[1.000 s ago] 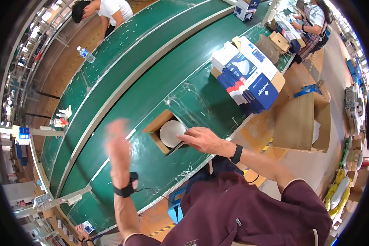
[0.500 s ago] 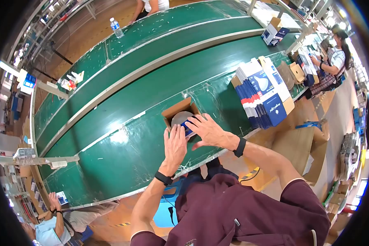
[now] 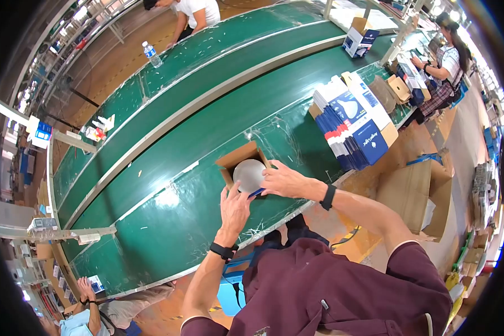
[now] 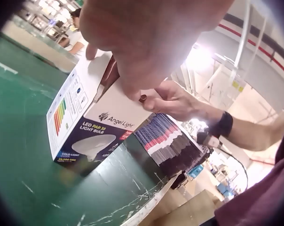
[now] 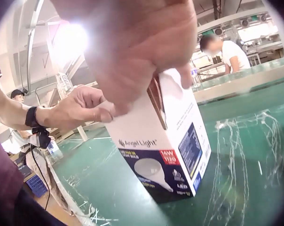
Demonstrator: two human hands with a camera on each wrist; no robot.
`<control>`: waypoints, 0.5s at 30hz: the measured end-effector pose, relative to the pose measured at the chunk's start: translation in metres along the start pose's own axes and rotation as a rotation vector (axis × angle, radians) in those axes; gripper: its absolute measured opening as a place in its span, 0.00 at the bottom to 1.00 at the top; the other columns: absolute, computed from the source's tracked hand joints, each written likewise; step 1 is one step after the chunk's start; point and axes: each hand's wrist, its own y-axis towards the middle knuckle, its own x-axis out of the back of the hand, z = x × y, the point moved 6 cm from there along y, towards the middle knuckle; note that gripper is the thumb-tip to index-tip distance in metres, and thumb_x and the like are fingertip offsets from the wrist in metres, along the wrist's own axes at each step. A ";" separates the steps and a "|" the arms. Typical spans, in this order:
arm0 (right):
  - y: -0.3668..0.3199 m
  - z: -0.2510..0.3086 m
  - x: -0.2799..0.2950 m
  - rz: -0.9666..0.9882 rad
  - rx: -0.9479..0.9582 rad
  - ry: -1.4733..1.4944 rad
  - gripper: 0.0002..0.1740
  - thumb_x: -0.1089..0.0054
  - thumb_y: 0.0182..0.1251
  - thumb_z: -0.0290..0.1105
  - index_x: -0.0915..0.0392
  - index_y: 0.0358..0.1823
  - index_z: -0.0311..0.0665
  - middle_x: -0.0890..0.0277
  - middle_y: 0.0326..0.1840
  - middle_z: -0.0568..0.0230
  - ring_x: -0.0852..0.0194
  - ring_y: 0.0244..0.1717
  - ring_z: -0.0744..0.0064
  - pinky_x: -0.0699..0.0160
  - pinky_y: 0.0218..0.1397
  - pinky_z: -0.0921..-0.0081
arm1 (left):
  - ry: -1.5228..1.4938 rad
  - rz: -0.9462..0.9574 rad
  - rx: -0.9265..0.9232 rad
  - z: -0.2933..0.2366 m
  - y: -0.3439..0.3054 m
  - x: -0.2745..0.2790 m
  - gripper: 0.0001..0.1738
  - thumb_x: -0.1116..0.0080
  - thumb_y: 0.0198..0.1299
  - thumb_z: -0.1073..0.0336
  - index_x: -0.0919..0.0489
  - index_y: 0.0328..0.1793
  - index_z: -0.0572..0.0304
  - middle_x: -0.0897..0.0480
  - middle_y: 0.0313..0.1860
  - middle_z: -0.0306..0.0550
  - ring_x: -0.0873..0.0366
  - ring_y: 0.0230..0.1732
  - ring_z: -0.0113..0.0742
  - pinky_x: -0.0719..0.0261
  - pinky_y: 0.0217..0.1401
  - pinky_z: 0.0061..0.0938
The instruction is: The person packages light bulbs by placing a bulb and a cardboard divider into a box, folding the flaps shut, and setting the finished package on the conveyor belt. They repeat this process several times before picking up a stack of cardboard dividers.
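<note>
An upright light bulb box (image 3: 228, 162) with open top flaps stands on the green bench. Inside it the round pale face of a bulb (image 3: 248, 176) shows from above. My left hand (image 3: 235, 208) pinches the box's top edge at the near left corner. At the near right corner, my right hand (image 3: 288, 180) grips the same rim between thumb and fingers. The left wrist view shows the printed front of the box (image 4: 97, 134), with the right hand (image 4: 172, 101) at its upper corner. In the right wrist view the left hand (image 5: 76, 109) holds the opposite corner.
A stack of flattened printed boxes (image 3: 350, 126) stands to the right on the bench (image 3: 168, 235). Beyond a raised rail (image 3: 207, 87) is a water bottle (image 3: 151, 54). A large brown carton (image 3: 406, 190) stands at right, below bench level. Other people sit around the bench.
A second ago my left hand was away to the left of the box. It came to the near edge, and both hands have since shifted to the rim corners, uncovering more of the bulb.
</note>
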 end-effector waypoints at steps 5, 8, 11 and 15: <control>-0.009 0.003 0.015 -0.065 0.085 0.163 0.17 0.36 0.75 0.48 0.15 0.46 0.41 0.17 0.51 0.61 0.27 0.70 0.63 0.36 0.78 0.51 | -0.003 -0.136 0.022 -0.012 -0.005 0.016 0.11 0.24 0.59 0.59 0.12 0.38 0.59 0.31 0.81 0.63 0.38 0.83 0.67 0.36 0.79 0.56; -0.013 -0.024 0.034 -0.332 -0.310 0.548 0.19 0.37 0.78 0.45 0.17 0.60 0.40 0.17 0.61 0.59 0.28 0.73 0.62 0.33 0.78 0.55 | -0.015 -0.175 0.018 0.003 -0.017 0.009 0.14 0.21 0.54 0.58 0.13 0.36 0.59 0.38 0.86 0.65 0.39 0.83 0.71 0.32 0.79 0.54; -0.016 -0.059 -0.001 -0.300 -0.727 1.177 0.40 0.37 0.79 0.45 0.39 0.83 0.33 0.30 0.79 0.48 0.33 0.79 0.58 0.35 0.80 0.62 | -0.061 -0.067 -0.086 0.006 -0.021 -0.003 0.13 0.21 0.53 0.60 0.13 0.37 0.59 0.39 0.86 0.66 0.37 0.82 0.72 0.28 0.79 0.50; 0.001 -0.058 -0.088 -0.090 -0.748 1.209 0.63 0.27 0.66 0.59 0.52 0.87 0.26 0.46 0.86 0.36 0.46 0.86 0.50 0.47 0.87 0.60 | -0.291 -0.005 -0.147 0.020 -0.004 0.004 0.19 0.23 0.57 0.57 0.12 0.51 0.57 0.36 0.85 0.63 0.36 0.83 0.65 0.28 0.79 0.51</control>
